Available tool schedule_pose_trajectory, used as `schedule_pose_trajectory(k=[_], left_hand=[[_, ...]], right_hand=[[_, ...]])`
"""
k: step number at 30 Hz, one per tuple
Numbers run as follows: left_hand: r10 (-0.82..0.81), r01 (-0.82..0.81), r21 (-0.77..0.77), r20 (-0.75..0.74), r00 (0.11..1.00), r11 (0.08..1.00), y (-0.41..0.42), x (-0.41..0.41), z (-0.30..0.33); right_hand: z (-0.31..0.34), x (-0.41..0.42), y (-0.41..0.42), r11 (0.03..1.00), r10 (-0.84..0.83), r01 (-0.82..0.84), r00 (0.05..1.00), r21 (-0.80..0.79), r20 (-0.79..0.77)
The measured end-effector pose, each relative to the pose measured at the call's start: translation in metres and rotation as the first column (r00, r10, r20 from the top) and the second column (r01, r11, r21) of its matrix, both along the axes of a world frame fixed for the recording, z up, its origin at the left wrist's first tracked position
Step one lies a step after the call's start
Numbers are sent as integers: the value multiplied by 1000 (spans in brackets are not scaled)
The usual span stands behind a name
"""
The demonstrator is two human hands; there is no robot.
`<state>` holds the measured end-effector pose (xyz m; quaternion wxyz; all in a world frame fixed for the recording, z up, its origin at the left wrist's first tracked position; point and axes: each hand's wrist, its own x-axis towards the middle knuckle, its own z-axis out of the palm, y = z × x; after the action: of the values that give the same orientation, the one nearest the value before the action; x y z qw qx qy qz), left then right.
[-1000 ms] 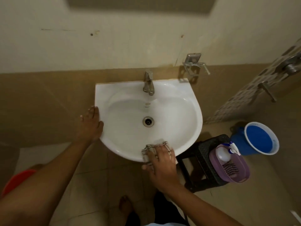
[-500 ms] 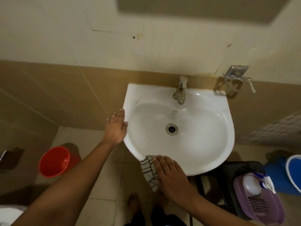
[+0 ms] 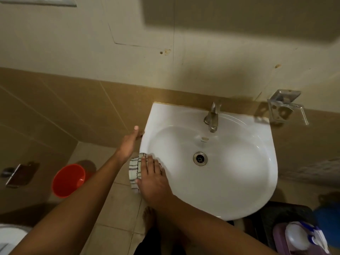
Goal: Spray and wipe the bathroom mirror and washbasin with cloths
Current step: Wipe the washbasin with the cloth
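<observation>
A white washbasin (image 3: 239, 190) hangs on the tiled wall, with a metal tap (image 3: 212, 117) at its back and a drain (image 3: 200, 158) in the bowl. My right hand (image 3: 152, 179) presses a white checked cloth (image 3: 134, 169) flat against the basin's left front rim. The cloth hangs partly over the outer edge. My left hand (image 3: 129, 142) rests against the basin's left outer edge, fingers extended, just above the cloth. The mirror is out of view.
A red bucket (image 3: 68, 180) stands on the floor at the left. A purple basket (image 3: 281, 242) with a white spray bottle (image 3: 301, 238) sits on a dark stool at the lower right, beside a blue bucket (image 3: 329, 216). A metal holder (image 3: 283, 105) is fixed right of the basin.
My right hand has slid the cloth along the rim from the front edge round to the left side. My left hand has shifted a little up the left edge. The view has swung left.
</observation>
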<state>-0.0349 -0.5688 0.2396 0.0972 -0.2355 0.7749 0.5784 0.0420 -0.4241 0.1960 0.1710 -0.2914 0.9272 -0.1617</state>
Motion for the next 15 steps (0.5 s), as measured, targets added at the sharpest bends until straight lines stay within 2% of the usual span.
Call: schedule_pose_trajectory(k=[2,6,11,15], left_hand=[[12,-13,19,13,1000,1000,-4,-8,3],[78,-84,101,62,995,991,-16,-18,6],[148,-149,190,17,989,970,-23,-40,1],[73,-70,117,-20,997,991,-26,-55,-23]], right_hand=[[1,-17,-15,999,-38,38,999,-24,5],[-7,-55,-43,999,-41,40,995,-20,-96],[5,-137,-53,1000,-15,17,983,5,-184],[3,-200,-13,979,-168,193,944,61,-284]])
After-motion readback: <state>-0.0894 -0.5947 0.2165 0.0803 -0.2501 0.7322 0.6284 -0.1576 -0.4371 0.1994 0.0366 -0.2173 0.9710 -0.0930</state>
